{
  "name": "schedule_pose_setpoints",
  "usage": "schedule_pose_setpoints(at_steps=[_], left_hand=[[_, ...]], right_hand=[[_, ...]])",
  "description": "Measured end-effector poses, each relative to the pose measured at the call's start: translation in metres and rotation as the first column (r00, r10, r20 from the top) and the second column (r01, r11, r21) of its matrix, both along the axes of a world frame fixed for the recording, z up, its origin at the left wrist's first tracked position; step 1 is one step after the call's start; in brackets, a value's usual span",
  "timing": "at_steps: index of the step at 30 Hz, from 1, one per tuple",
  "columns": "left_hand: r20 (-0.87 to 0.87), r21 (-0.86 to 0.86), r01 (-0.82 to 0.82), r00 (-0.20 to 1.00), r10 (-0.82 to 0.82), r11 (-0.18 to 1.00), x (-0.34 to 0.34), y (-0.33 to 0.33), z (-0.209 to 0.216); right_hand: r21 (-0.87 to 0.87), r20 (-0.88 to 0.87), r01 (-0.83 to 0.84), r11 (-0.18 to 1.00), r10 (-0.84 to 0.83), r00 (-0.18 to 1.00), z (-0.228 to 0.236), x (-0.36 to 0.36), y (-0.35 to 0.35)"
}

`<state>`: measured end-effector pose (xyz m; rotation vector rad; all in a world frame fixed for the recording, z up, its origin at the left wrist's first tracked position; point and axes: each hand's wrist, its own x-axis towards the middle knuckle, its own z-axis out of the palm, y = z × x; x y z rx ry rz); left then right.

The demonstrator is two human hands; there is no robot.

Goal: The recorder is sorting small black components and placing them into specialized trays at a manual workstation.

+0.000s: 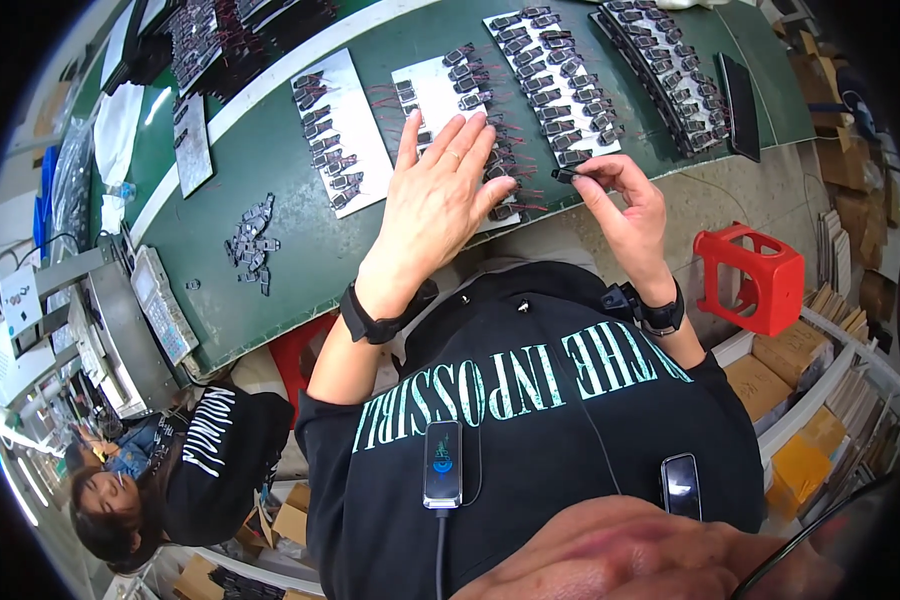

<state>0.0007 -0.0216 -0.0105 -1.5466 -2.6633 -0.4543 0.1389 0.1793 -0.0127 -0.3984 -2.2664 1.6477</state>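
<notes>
My left hand [438, 195] lies over a white board [428, 82] with its fingers stretched out and nothing visible in its grip. Rows of small black parts with thin red wires [462, 72] line this board, and the hand hides some of them. Between thumb and fingers, my right hand [630, 215] pinches a small black plastic part [564, 175] just past the near end of the neighbouring white board [545, 65]. Similar black parts stand in two rows along that board.
Another loaded white board [355, 130] lies left on the green table [300, 240], beside a loose heap of black pieces [254, 245]. A stack of loaded boards [665, 75] and a black slab [738, 105] lie right. A red stool [760, 280] stands right; another person [210, 460] sits left.
</notes>
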Motion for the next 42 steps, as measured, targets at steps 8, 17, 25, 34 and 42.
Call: schedule_pose_setpoints(at_steps=[8, 17, 25, 34, 42], left_hand=[[-0.074, 0.058, -0.035, 0.997, 0.039, 0.998, -0.034, 0.014, -0.005], [-0.032, -0.004, 0.007, 0.999, -0.007, 1.0, -0.051, 0.018, 0.002], [-0.007, -0.041, 0.027, 1.0, -0.027, 0.999, -0.081, 0.021, -0.014], [-0.019, -0.002, 0.064, 0.998, -0.064, 0.998, -0.073, 0.009, -0.013], [0.102, 0.048, 0.044, 0.994, -0.049, 0.998, -0.015, -0.045, 0.057]], right_hand=[[0.034, -0.035, -0.016, 0.999, 0.018, 0.999, 0.01, -0.013, 0.009], [-0.021, -0.011, -0.022, 1.0, 0.022, 1.0, 0.016, -0.022, 0.025], [-0.007, 0.004, -0.072, 0.997, 0.072, 0.997, 0.045, -0.045, 0.039], [0.268, 0.037, -0.22, 0.938, 0.218, 0.975, 0.059, -0.123, 0.052], [0.334, 0.132, -0.434, 0.836, 0.415, 0.9, -0.011, -0.214, 0.044]])
